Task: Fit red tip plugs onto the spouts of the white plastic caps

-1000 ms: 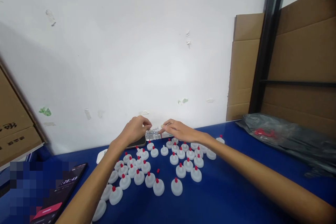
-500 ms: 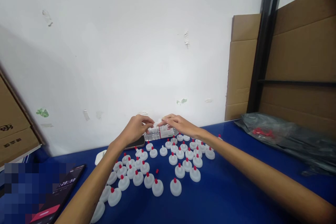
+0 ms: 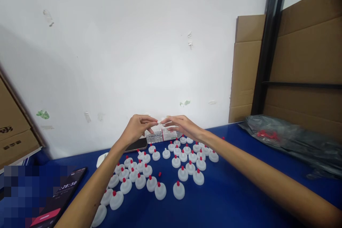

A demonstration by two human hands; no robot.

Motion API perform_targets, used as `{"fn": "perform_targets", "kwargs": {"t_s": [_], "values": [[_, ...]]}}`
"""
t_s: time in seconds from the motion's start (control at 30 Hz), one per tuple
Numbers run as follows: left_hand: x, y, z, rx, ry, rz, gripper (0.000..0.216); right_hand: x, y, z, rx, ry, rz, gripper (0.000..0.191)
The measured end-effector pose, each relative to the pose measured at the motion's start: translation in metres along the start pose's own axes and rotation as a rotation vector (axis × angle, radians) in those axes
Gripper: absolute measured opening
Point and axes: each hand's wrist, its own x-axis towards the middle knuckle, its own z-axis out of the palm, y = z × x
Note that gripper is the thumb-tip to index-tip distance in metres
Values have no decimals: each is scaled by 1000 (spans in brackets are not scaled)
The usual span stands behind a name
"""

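My left hand (image 3: 137,127) and my right hand (image 3: 183,127) meet fingertip to fingertip above the back of the blue table. The left fingers are pinched at a small pale thing (image 3: 159,122), too small and faint to name. At its other side are the right fingertips, bent together. Below them a clear plastic bottle (image 3: 156,136) with a white and red label lies on its side. Several white domed caps with red tips (image 3: 160,191) stand across the table. One white cap (image 3: 166,154) has a bare nozzle, and a loose red tip (image 3: 159,174) lies among them.
A phone (image 3: 62,196) with a lit screen lies at the left, and a dark phone (image 3: 137,144) sits behind the caps. A grey plastic bag (image 3: 280,146) with red pieces (image 3: 268,135) rests at the right. Cardboard (image 3: 247,71) leans by a dark post (image 3: 267,53).
Both hands have risen slightly, and the right fingers have straightened somewhat. The caps, bottle and loose red tip have stayed in place.
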Motion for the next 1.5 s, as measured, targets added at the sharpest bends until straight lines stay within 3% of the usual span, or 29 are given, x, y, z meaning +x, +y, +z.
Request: {"fn": "perform_targets", "kwargs": {"t_s": [0.3,0.47,0.77,1.17,1.5], "values": [[-1,-10,1,-200,-46,-61,39,0,-3,7,-5,13,3,39],[-3,-3,14,-313,-101,-107,61,-1,-1,17,-96,64,-11,38],[-6,2,14,-362,-231,-95,40,-5,-5,23,-183,85,32,53],[-4,6,18,-317,-161,-61,40,-2,-9,22,-213,129,-15,60],[0,1,11,-8,-51,4,41,-3,2,22,-433,114,101,38]]}}
